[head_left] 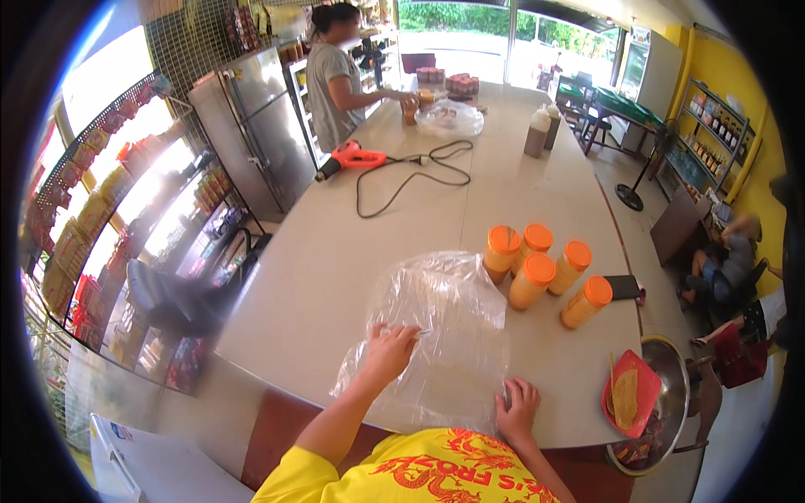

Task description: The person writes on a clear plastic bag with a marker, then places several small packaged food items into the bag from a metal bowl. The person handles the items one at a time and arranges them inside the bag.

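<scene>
Yellow shirt (407,471), left grip (390,352) on plastic (457,369)

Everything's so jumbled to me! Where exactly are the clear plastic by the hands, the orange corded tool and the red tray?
Clear plastic (461,362): head view, on its middle.
Orange corded tool (356,157): head view, on its body.
Red tray (645,396): head view, on its bare right side.

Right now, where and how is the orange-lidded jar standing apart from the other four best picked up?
Probably by the rounded body of that jar, just below its orange lid, using the right hand from the near side. It stands upright, nothing stands between it and that hand, and the other jars stand to its left and farther off.
</scene>
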Tool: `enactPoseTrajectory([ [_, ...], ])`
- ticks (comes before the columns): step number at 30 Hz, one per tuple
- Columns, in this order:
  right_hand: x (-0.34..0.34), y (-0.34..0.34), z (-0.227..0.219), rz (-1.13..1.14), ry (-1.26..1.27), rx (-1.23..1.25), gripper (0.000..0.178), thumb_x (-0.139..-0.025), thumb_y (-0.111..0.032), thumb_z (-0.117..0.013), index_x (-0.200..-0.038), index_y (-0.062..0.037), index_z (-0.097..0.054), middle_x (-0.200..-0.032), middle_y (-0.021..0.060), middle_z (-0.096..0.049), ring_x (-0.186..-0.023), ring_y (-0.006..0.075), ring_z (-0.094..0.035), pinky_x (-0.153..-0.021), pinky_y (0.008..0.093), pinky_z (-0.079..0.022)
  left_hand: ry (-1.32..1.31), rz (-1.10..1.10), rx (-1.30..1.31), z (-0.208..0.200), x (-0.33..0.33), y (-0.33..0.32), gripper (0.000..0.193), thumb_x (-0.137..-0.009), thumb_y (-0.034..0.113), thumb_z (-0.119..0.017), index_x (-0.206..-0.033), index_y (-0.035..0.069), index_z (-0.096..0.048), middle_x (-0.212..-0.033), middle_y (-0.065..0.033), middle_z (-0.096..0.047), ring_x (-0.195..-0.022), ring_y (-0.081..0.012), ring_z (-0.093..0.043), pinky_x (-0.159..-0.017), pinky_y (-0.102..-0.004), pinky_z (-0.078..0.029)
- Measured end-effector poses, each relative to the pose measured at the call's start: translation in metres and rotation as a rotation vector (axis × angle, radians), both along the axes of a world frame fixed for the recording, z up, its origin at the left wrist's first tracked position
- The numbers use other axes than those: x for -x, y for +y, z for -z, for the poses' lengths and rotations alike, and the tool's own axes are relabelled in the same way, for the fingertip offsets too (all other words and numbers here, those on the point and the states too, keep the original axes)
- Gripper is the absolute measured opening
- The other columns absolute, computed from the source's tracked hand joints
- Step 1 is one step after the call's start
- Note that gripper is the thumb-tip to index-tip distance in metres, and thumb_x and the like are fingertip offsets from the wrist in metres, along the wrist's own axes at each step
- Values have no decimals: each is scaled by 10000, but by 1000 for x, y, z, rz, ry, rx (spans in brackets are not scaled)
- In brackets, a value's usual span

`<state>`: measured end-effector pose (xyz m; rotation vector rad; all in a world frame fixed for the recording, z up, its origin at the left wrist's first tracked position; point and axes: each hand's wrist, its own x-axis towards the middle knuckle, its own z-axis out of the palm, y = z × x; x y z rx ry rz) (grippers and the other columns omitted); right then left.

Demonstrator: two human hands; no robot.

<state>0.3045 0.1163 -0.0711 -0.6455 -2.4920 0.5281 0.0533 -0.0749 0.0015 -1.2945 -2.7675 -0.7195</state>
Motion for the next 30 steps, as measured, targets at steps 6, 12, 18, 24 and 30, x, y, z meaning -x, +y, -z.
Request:
enactPoseTrajectory([
  [6,16,-12,-32,-185,60,171,553,-740,-209,-735,-1231,-70,-521,-1233,159,-524,-1162,359,-463,-1000,465,-349,-593,96,222,-53,-40,-16,480,-889,289,-635,-1311,120,-478,-920,-104,-697,-823,-275,-663,-787,-361,-505],
  [12,45,-29,-56,-691,-63,279,334,-816,-295,-686,-1046,-59,-632,-936,126,-658,-898,285,-628,-825,403,-467,-1266,297,215,-56,-63,-2,566,-909,372,-628,-1334,79,-396,-945,-124,-687,-813,-208,-647,-809,-381,-484],
  [18,42,-14,-77,-537,-306,896,268,-914,-297,-612,-998,-45,-643,-734,70,-612,-624,169,-546,-605,315,-462,-1603,742,-633,-36,-42,-16,720,-898,501,-591,-1345,-33,-405,-1285,-188,-524,-1161,-238,-513,-954,-373,-416],
  [24,55,-41,-113,-891,-396,1192,328,-940,-323,-578,-1121,-52,-618,-701,51,-538,-699,134,-537,-684,294,-449,-1128,567,-555,-43,-70,16,464,-961,404,-510,-1170,0,-602,-1013,-120,-620,-925,-212,-587,-859,-370,-456],
  [30,27,-5,-100,-459,-280,878,424,-928,-334,-593,-1272,-89,-548,-866,59,-576,-825,168,-562,-788,302,-462,-766,-57,-407,-75,4,-32,330,-919,209,-576,-1189,21,-585,-832,-113,-622,-883,-235,-639,-813,-347,-489],
])
